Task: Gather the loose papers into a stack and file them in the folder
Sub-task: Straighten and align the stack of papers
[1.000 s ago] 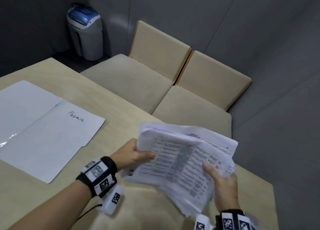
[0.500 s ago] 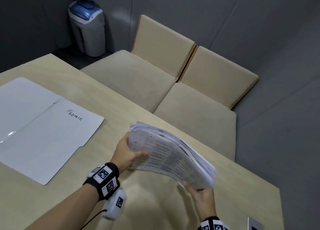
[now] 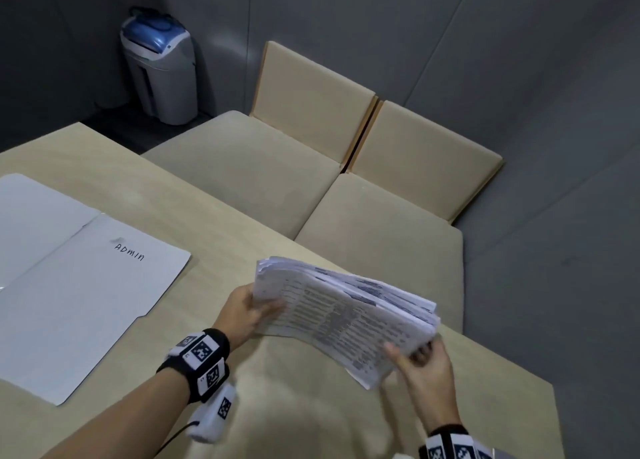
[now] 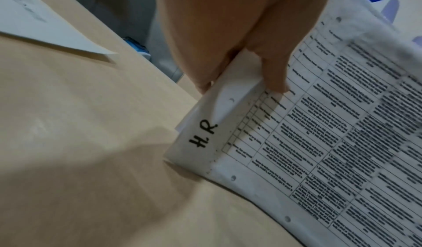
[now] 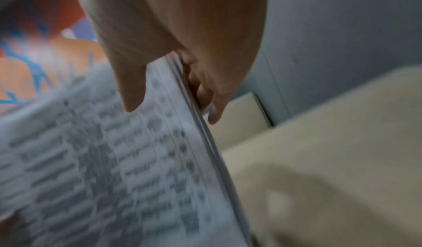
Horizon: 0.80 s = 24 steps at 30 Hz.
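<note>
I hold the stack off the table between both hands so its edges can be squared before filing. My left hand pinches one short edge, thumb on top beside a tab marked "H.R". My right hand clamps the opposite edge, thumb over the top sheet and fingers curled beneath. That wrist view is smeared, so I judge the grip firm rather than see it clearly. One stack, too many sheets to count. One folder, marked "ADMIN", lies open and flat to the left, well apart, ready to receive it. Two seats stand behind the table.
</note>
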{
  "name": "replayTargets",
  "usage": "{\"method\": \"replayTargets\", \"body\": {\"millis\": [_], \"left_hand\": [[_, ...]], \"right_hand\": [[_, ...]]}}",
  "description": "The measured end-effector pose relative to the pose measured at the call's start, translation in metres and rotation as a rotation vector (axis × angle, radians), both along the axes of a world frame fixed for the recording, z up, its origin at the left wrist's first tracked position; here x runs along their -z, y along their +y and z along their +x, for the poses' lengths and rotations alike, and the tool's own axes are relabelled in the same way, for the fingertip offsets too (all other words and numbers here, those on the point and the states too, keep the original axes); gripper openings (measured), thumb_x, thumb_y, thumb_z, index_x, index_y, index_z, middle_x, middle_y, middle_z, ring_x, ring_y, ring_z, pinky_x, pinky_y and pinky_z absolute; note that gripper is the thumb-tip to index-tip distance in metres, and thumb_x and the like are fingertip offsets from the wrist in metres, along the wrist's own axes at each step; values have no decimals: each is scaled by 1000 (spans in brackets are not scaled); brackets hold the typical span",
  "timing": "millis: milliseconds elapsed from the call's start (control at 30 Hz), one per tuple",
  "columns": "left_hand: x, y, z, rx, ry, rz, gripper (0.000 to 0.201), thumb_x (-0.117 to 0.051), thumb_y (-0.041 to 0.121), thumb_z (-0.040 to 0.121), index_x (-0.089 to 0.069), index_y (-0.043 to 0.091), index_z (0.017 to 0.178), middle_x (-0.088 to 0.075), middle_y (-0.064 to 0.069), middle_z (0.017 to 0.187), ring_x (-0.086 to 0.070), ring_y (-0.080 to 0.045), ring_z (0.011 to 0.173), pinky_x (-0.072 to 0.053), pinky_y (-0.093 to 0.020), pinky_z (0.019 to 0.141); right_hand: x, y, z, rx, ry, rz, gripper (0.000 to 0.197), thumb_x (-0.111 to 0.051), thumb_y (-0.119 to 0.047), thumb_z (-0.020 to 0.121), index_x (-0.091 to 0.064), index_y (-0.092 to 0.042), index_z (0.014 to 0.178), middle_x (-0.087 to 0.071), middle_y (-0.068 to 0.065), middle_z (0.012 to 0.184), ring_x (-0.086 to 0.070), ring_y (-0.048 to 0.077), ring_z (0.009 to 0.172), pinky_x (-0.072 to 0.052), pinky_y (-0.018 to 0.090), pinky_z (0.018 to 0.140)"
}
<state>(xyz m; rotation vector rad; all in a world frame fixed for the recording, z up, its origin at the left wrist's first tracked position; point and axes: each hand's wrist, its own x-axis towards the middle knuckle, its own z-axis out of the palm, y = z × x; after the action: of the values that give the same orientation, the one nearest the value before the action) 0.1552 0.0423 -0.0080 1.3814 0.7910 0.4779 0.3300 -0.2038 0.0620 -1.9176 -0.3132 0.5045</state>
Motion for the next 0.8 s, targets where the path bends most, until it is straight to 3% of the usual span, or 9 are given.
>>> {"method": "replayTargets", "body": {"millis": [100, 200, 267, 333, 400, 500, 600, 667, 800], "left_hand": [[-4, 8, 4, 37, 8, 63, 14, -76, 6, 86, -77, 4, 100, -81, -9, 95, -75, -22, 89, -60, -33, 78], [-24, 13, 7, 113, 12, 270, 11, -76, 5, 86, -78, 3, 96, -79, -19, 99, -73, -30, 88, -59, -42, 82], [-50, 14, 10, 222, -17, 447, 6, -73, 6, 87, -75, 1, 89, -78, -15, 88, -71, -28, 79, -57, -41, 73], [-82, 13, 15, 321, -30, 653, 13, -71, 12, 88, -68, 6, 77, -71, -6, 72, -62, -21, 67, -52, -37, 63], [-115, 11, 19, 343, -52, 857, 19, -72, 22, 87, -66, 10, 74, -66, -2, 70, -60, -23, 66, -50, -38, 60], [-146, 7, 13, 25, -87, 1021, 38, -74, 42, 81, -68, 12, 103, -71, -1, 106, -62, -19, 99, -52, -36, 87], [-145, 1, -6, -309, -130, 558, 94, -89, 49, 60, -42, 16, 135, -48, 4, 140, -45, -8, 130, -36, -27, 113], [-132, -8, -15, -140, -152, 208, 113, -91, 56, 48, -35, 23, 139, -44, 6, 149, -44, -8, 137, -35, -33, 116], [-97, -37, -14, 108, -151, 15, 81, -97, 26, 57, -54, 20, 125, -71, 3, 121, -69, -10, 112, -60, -29, 90]], "right_hand": [[-48, 6, 17, -65, -329, -189, 100, -91, -38, 64, -39, -23, 148, -59, 3, 141, -57, 20, 130, -44, 44, 111], [-89, 22, 22, -328, -689, -417, 122, -89, -46, 65, -17, -23, 161, -30, -2, 164, -29, 17, 150, -29, 41, 121], [-106, 35, 15, -565, -754, -515, 122, -87, -46, 68, -13, -26, 162, -29, -10, 162, -27, 10, 149, -28, 37, 121], [-108, 45, 7, -677, -738, -565, 89, -81, -32, 76, -37, -38, 153, -56, -13, 137, -52, 6, 127, -44, 28, 104], [-103, 46, 1, -671, -731, -512, 33, -70, -13, 82, -65, -41, 99, -67, -10, 81, -66, 16, 79, -45, 25, 65], [-97, 31, -9, -461, -397, -250, 20, -68, -15, 93, -69, -17, 73, -72, 2, 64, -66, 18, 60, -50, 27, 57], [-100, 13, -27, -288, -122, 32, 10, -70, -12, 90, -77, -19, 90, -82, -9, 84, -77, 5, 79, -57, 18, 65], [-97, 6, -39, -191, -14, 198, 17, -67, -1, 89, -76, -15, 93, -83, -8, 86, -78, 4, 80, -58, 15, 62], [-70, 6, -55, -56, 51, 330, 25, -74, 1, 79, -78, -17, 96, -83, -2, 96, -78, 9, 86, -63, 23, 70]]}}
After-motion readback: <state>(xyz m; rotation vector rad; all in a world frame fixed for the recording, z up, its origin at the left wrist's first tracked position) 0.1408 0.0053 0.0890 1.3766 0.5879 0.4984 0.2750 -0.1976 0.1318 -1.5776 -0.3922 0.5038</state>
